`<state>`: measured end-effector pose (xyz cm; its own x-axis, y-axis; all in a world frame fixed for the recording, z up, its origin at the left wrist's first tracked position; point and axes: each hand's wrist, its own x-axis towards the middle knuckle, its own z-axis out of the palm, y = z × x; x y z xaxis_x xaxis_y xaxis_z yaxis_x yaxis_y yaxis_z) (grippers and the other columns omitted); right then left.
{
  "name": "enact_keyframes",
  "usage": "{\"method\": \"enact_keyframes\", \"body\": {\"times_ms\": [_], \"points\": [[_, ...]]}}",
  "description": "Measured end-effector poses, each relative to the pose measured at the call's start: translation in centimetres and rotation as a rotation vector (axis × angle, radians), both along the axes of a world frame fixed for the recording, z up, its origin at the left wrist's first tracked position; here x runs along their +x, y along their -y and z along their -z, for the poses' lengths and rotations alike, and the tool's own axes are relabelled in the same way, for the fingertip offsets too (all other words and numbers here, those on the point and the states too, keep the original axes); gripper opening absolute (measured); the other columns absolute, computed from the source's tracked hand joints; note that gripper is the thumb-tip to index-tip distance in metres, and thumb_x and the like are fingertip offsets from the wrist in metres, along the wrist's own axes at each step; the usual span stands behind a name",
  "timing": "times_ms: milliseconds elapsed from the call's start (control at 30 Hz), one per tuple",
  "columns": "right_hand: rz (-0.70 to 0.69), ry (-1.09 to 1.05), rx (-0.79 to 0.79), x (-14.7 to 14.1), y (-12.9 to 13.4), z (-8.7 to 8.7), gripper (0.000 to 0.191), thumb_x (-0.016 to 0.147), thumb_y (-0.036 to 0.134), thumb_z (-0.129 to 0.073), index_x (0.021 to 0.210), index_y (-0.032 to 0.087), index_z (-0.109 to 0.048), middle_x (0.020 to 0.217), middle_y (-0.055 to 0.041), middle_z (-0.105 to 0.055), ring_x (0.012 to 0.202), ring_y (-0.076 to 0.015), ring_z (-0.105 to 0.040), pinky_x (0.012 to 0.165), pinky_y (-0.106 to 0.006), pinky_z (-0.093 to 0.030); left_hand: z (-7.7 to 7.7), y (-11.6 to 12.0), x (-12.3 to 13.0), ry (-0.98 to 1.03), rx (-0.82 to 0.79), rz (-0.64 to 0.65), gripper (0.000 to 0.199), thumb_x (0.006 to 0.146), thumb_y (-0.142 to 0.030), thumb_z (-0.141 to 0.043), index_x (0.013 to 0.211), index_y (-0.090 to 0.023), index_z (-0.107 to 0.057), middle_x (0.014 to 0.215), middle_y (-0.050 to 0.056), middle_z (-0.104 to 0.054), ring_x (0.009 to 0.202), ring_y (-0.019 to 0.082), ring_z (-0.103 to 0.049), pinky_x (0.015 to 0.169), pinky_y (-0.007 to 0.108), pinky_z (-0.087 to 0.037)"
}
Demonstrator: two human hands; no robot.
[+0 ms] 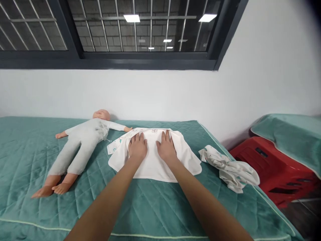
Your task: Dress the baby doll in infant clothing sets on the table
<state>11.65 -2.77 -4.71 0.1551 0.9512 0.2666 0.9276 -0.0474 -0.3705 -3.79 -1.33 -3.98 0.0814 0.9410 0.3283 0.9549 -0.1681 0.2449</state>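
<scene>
A small white garment point(154, 164) lies spread on the green quilted cover, its label near the top edge and a patterned sleeve sticking out at the left. My left hand point(137, 146) rests flat on its upper left part, fingers apart. On the upper right part lies my right hand point(166, 147), palm down with fingers stretched out. Neither hand grips anything. A baby doll point(86, 134) in a white body suit lies on its back to the left, one of its hands touching or close to the garment's upper left corner.
A crumpled patterned white cloth point(232, 167) lies near the right edge of the green cover point(150, 207). Beyond that edge stand red plastic stools point(273, 164), partly under another green cloth point(291, 137). A white wall point(150, 93) with a barred window rises behind.
</scene>
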Motion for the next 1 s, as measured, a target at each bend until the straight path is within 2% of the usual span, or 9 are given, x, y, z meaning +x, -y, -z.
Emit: {"method": "enact_keyframes", "body": {"times_ms": [100,200,433,533,667,867,1000], "points": [[0.018,0.024,-0.053,0.7,-2.1,0.2,0.066,0.097,0.034,-0.035,0.157,0.007,-0.022,0.167,-0.0154,-0.008,0.149,-0.0317,-0.026,0.119,-0.041,-0.025,0.6,-2.3,0.9,0.005,-0.044,0.024,0.052,0.101,-0.037,-0.029,0.146,-0.016,-0.046,0.152,0.015,-0.046,0.141,0.031,-0.039,0.114,0.048,-0.035],[0.013,0.054,-0.069,1.3,-3.7,1.0,0.063,0.098,0.032,-0.034,0.155,0.005,-0.026,0.166,-0.0176,-0.009,0.151,-0.0295,-0.022,0.12,-0.039,-0.022,1.5,-3.5,1.4,-0.014,-0.084,0.014,0.055,0.101,-0.041,-0.027,0.146,-0.015,-0.046,0.153,0.014,-0.045,0.141,0.032,-0.04,0.115,0.048,-0.034],[-0.029,0.068,-0.159,1.7,-4.6,1.9,0.067,0.1,0.042,-0.031,0.157,0.008,-0.02,0.167,-0.0177,0.0,0.153,-0.0281,-0.014,0.122,-0.036,-0.015,2.5,-4.6,1.8,-0.051,-0.125,-0.029,0.063,0.1,-0.044,-0.024,0.153,-0.012,-0.035,0.157,0.014,-0.04,0.143,0.033,-0.035,0.116,0.049,-0.033],[-0.049,0.09,-0.205,1.6,-4.8,1.9,0.069,0.101,0.043,-0.026,0.157,0.002,-0.018,0.166,-0.0202,-0.001,0.154,-0.0269,-0.005,0.123,-0.036,-0.011,2.6,-4.8,1.8,-0.065,-0.154,-0.037,0.064,0.1,-0.045,-0.022,0.153,-0.012,-0.036,0.157,0.013,-0.04,0.143,0.034,-0.035,0.116,0.049,-0.032],[-0.124,0.167,-0.271,1.4,-5.2,1.9,0.07,0.102,0.041,-0.019,0.155,-0.005,-0.018,0.166,-0.0176,-0.011,0.154,-0.0277,0.008,0.124,-0.038,-0.003,2.7,-4.9,2.1,-0.083,-0.185,-0.051,0.064,0.1,-0.043,-0.02,0.152,-0.009,-0.036,0.155,0.013,-0.043,0.142,0.032,-0.037,0.117,0.047,-0.03],[-0.114,0.191,-0.299,1.2,-5.1,1.5,0.073,0.101,0.042,-0.018,0.154,-0.007,-0.017,0.165,-0.0178,-0.013,0.154,-0.0308,0.002,0.124,-0.04,-0.003,2.3,-4.2,3.1,-0.088,-0.175,-0.079,0.063,0.1,-0.036,-0.022,0.148,0.001,-0.039,0.151,0.02,-0.046,0.141,0.031,-0.041,0.117,0.043,-0.031],[-0.111,0.199,-0.297,0.8,-4.2,1.1,0.073,0.1,0.04,-0.019,0.153,-0.009,-0.017,0.164,-0.0188,-0.015,0.154,-0.0296,0.002,0.124,-0.038,0.0,2.5,-2.7,3.5,-0.094,-0.158,-0.072,0.063,0.099,-0.033,-0.023,0.15,0.003,-0.036,0.156,0.021,-0.038,0.147,0.03,-0.031,0.121,0.044,-0.025]]}}
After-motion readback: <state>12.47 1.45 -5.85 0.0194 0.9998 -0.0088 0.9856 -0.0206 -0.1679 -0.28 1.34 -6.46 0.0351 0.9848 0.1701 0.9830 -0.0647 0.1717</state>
